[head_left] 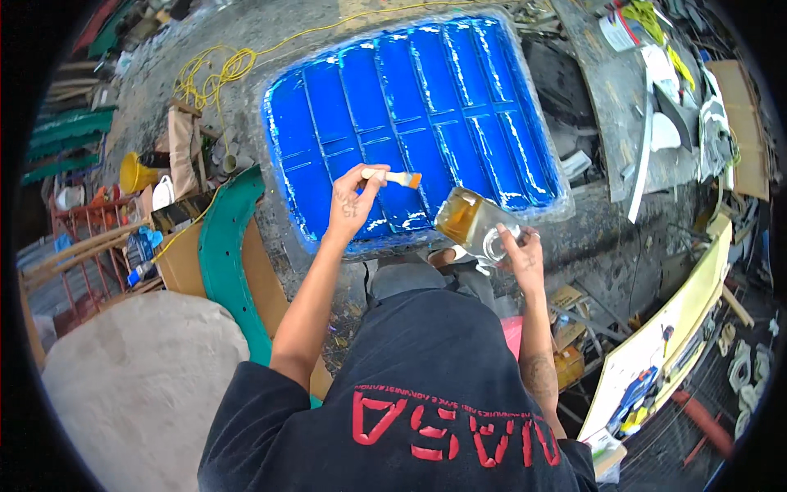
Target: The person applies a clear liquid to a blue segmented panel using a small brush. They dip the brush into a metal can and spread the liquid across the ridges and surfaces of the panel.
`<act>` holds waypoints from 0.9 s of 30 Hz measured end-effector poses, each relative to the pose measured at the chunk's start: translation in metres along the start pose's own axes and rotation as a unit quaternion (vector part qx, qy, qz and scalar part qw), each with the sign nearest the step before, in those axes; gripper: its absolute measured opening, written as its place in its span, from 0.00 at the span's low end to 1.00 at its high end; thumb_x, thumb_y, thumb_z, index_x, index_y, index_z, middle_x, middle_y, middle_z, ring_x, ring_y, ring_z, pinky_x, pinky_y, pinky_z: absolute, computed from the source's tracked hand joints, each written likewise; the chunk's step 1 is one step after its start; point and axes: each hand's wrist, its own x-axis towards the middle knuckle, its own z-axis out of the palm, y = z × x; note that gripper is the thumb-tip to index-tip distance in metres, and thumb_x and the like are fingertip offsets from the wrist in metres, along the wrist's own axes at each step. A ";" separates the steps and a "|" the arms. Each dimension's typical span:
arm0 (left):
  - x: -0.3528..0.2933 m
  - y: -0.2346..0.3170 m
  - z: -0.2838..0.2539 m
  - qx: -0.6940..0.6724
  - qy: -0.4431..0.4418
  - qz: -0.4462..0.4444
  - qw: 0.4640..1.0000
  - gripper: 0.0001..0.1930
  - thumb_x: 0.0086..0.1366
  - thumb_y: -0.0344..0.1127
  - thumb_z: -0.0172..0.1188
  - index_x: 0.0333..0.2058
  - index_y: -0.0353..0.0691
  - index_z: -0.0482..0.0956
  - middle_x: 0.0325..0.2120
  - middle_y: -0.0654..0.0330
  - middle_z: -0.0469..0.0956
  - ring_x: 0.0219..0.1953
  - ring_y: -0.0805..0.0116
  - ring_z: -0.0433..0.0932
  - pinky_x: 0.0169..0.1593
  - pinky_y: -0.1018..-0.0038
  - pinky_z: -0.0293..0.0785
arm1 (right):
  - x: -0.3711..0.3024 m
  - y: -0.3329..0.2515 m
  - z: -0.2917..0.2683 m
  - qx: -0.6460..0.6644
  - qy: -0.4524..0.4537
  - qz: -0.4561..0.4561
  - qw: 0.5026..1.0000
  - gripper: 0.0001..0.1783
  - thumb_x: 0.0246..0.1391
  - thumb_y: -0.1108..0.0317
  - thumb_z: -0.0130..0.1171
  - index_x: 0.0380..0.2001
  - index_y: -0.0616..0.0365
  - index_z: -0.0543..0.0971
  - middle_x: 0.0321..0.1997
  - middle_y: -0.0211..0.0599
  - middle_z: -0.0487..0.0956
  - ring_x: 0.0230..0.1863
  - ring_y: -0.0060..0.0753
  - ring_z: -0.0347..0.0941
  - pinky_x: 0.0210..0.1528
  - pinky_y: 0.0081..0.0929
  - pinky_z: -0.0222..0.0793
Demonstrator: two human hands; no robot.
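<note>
A large glossy blue panel (365, 94) lies in front of me, divided by raised ribs into long sections. Over its near part, my left hand (351, 203) grips a paintbrush (400, 177) with a pale handle and orange-brown bristle tip, pointing right. My right hand (525, 256) has its fingers closed on the edge of a clear, cut-open plastic container (490, 223). Amber liquid (460, 216) pools at the container's far left end, which is tilted over the panel's near edge. Brush and container are apart, with a short gap between them.
Left of the panel stand a curved green piece (225, 238) and a grey covered surface (143, 361). A yellow cord (238, 61) lies coiled at the far left. On the right are a grey board (611, 107) with scraps and a white bucket (619, 31), plus a yellowish panel (656, 328).
</note>
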 end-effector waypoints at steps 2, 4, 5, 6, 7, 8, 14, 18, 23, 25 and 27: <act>-0.009 0.022 0.009 -0.001 -0.065 0.019 0.998 0.08 0.68 0.29 0.60 0.42 0.34 0.85 0.29 0.61 0.83 0.33 0.75 0.81 0.38 0.76 0.75 | 0.007 0.013 0.007 -0.008 0.001 -0.023 1.000 0.49 0.47 0.43 0.72 0.53 0.80 0.69 0.42 0.54 0.82 0.44 0.44 0.80 0.50 0.35 0.73; -0.017 0.037 0.022 0.045 -0.134 0.043 0.989 0.08 0.66 0.28 0.62 0.43 0.38 0.85 0.31 0.59 0.82 0.33 0.71 0.81 0.37 0.75 0.75 | 0.001 -0.002 0.014 -0.018 -0.017 -0.020 1.000 0.49 0.47 0.43 0.71 0.54 0.81 0.69 0.43 0.55 0.82 0.45 0.44 0.81 0.49 0.35 0.74; -0.019 0.041 0.030 0.066 -0.168 0.058 0.982 0.09 0.65 0.28 0.62 0.43 0.39 0.84 0.33 0.58 0.82 0.34 0.68 0.81 0.37 0.73 0.76 | -0.001 -0.008 0.016 -0.023 -0.025 -0.018 0.999 0.49 0.47 0.43 0.71 0.54 0.81 0.68 0.43 0.55 0.82 0.45 0.44 0.81 0.49 0.35 0.74; -0.021 0.036 0.040 0.117 -0.182 0.120 0.969 0.09 0.65 0.29 0.63 0.44 0.40 0.84 0.34 0.57 0.82 0.35 0.64 0.81 0.38 0.71 0.77 | -0.002 -0.007 0.017 -0.040 -0.013 -0.032 0.999 0.49 0.47 0.43 0.72 0.54 0.81 0.68 0.43 0.56 0.82 0.45 0.44 0.81 0.49 0.35 0.74; -0.023 0.028 0.047 0.168 -0.194 0.181 0.949 0.09 0.65 0.30 0.64 0.44 0.41 0.84 0.35 0.57 0.81 0.36 0.60 0.81 0.38 0.69 0.77 | -0.003 -0.005 0.020 -0.057 -0.003 -0.048 0.997 0.49 0.47 0.44 0.72 0.54 0.81 0.69 0.43 0.56 0.82 0.45 0.44 0.80 0.49 0.35 0.74; -0.026 0.019 0.052 0.200 -0.210 0.185 0.939 0.10 0.65 0.33 0.64 0.44 0.40 0.83 0.36 0.56 0.81 0.39 0.56 0.79 0.39 0.65 0.78 | -0.004 -0.004 0.022 -0.074 0.007 -0.064 0.995 0.48 0.46 0.44 0.72 0.53 0.80 0.69 0.43 0.56 0.81 0.45 0.44 0.80 0.49 0.35 0.74; -0.031 0.003 0.027 0.000 -0.147 -0.043 0.988 0.10 0.70 0.34 0.60 0.44 0.36 0.85 0.30 0.63 0.82 0.31 0.76 0.77 0.37 0.74 0.75 | -0.011 0.000 0.024 -0.020 -0.012 -0.037 0.999 0.50 0.47 0.43 0.71 0.55 0.81 0.68 0.45 0.58 0.81 0.47 0.46 0.80 0.50 0.36 0.73; -0.022 -0.022 0.005 -0.062 -0.154 -0.163 0.972 0.14 0.71 0.40 0.59 0.46 0.35 0.85 0.31 0.62 0.83 0.32 0.78 0.76 0.37 0.78 0.73 | -0.011 0.003 0.023 -0.021 -0.028 -0.003 0.999 0.51 0.47 0.42 0.71 0.55 0.81 0.68 0.44 0.57 0.81 0.45 0.45 0.80 0.49 0.35 0.74; -0.015 -0.037 -0.008 -0.125 -0.134 -0.192 0.964 0.15 0.72 0.39 0.59 0.47 0.34 0.84 0.31 0.63 0.83 0.32 0.78 0.76 0.37 0.79 0.73 | -0.009 0.010 0.023 -0.019 -0.020 -0.002 1.000 0.49 0.48 0.43 0.71 0.55 0.81 0.68 0.44 0.55 0.82 0.44 0.42 0.80 0.48 0.33 0.74; -0.007 -0.043 -0.013 -0.126 -0.102 -0.172 0.972 0.14 0.72 0.38 0.57 0.47 0.34 0.84 0.31 0.63 0.83 0.30 0.78 0.76 0.35 0.79 0.73 | -0.011 0.011 0.021 0.008 -0.024 0.007 1.000 0.48 0.49 0.45 0.72 0.55 0.80 0.68 0.44 0.53 0.81 0.43 0.39 0.80 0.45 0.32 0.75; 0.003 -0.049 -0.023 -0.083 -0.086 -0.173 0.978 0.13 0.72 0.36 0.57 0.47 0.34 0.84 0.31 0.63 0.84 0.30 0.78 0.76 0.35 0.79 0.72 | -0.016 0.008 0.018 0.036 -0.018 0.007 0.999 0.45 0.51 0.47 0.71 0.55 0.79 0.68 0.43 0.50 0.81 0.41 0.34 0.80 0.40 0.28 0.75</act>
